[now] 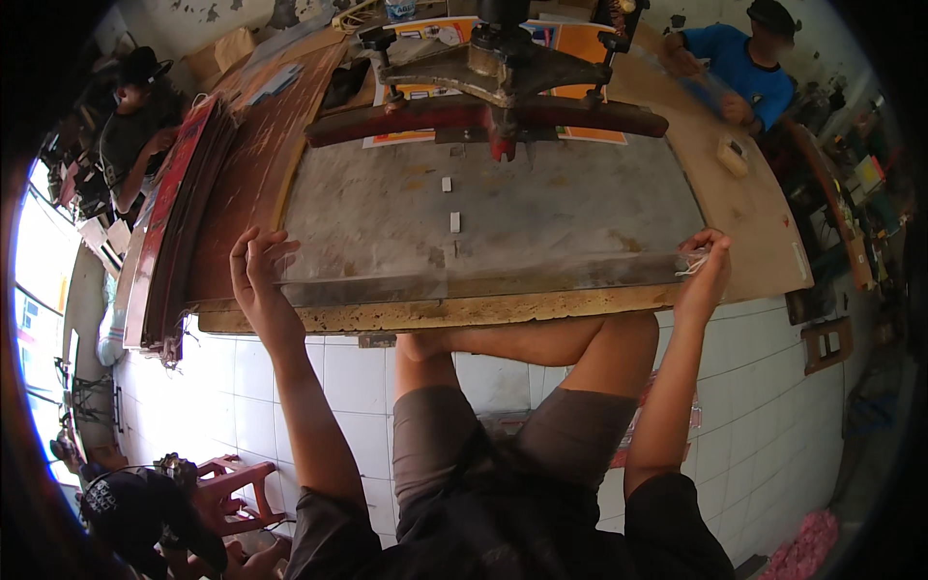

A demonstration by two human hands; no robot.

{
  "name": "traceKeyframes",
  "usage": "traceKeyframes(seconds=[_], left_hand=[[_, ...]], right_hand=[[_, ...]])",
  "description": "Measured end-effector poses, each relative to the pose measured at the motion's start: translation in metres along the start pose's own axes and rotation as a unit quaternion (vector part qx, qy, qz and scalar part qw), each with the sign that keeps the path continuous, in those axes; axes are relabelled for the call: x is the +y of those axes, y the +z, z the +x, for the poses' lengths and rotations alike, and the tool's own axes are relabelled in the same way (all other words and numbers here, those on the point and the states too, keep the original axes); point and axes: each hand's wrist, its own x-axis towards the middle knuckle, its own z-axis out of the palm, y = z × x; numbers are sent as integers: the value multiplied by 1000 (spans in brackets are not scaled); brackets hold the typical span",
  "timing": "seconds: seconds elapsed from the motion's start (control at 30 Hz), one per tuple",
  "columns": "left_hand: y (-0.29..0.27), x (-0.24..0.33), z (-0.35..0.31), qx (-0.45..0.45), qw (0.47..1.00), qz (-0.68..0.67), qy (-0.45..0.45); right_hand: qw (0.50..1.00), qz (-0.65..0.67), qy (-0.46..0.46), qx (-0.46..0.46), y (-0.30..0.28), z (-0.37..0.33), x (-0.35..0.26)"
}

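A long strip of clear plastic film [387, 287] stretches between my two hands along the near edge of a grey board [367, 208]. My left hand [259, 275] pinches the strip's left end, fingers curled upward. At its right end my right hand [708, 271] grips it, and a bit of white string or bunched plastic shows at the fingers. Two small pale rectangular pieces, a far one [447, 184] and a nearer one [455, 222], lie on the board in front of me. Beneath the board is a thick yellowish slab [464, 314] with a worn front edge.
A metal press arm with a red curved bar [406, 123] hangs over the board's far side. Long red-brown panels [174, 222] are stacked at left. A small block [733, 155] sits on the right tabletop. Other people sit at far left, far right and lower left, near a red stool [237, 493].
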Motion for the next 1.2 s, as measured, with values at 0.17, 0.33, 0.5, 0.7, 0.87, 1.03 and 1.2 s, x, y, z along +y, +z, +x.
traceKeyframes(seconds=[0.17, 0.33, 0.5, 0.7, 0.87, 1.03, 1.2], left_hand=[[2, -8, 4, 14, 998, -62, -5], [-1, -23, -3, -9, 994, -12, 106], [1, -26, -9, 8, 995, 0, 100], [1, -33, -9, 31, 997, 3, 75], [0, -32, -7, 25, 997, -6, 66], [-2, -37, -6, 24, 997, -17, 70], [3, -33, -6, 30, 998, -1, 56]], right_hand=[[1000, 19, -15, 8, -2, 8, 14], [996, 75, -48, -26, -4, 5, 20], [995, 66, -70, -6, -4, 2, 24], [997, 27, -79, 4, -4, 3, 28], [997, 8, -80, 7, -1, 3, 22], [997, 6, -74, 0, -3, 4, 20], [998, 0, -63, 12, -3, 5, 21]])
